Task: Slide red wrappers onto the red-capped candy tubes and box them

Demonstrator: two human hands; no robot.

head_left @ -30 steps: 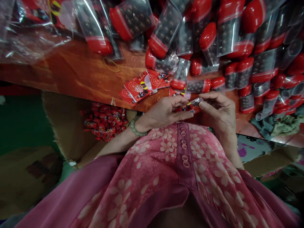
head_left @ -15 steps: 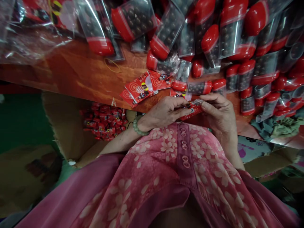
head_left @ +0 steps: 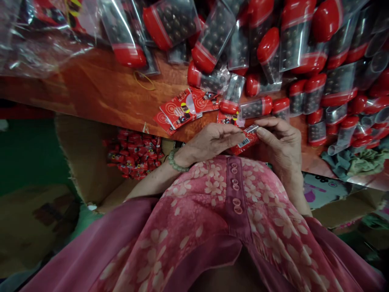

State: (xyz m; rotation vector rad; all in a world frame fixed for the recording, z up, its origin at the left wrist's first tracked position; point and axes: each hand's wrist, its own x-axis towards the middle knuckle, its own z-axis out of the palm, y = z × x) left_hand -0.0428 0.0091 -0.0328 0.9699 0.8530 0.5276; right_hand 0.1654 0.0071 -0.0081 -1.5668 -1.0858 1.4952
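Red pkt (head_left: 249, 140) | in both hands (head_left: 209, 141) | barcode (head_left: 243, 142) shows fuller vs prev

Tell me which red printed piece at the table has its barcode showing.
The red printed piece held between the left hand and right hand; its barcode faces the camera. The flat red cards on the table show none.

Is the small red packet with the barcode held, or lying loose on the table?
Held: the right hand pinches the shiny end of the red packet, while the left hand partly covers its other side.
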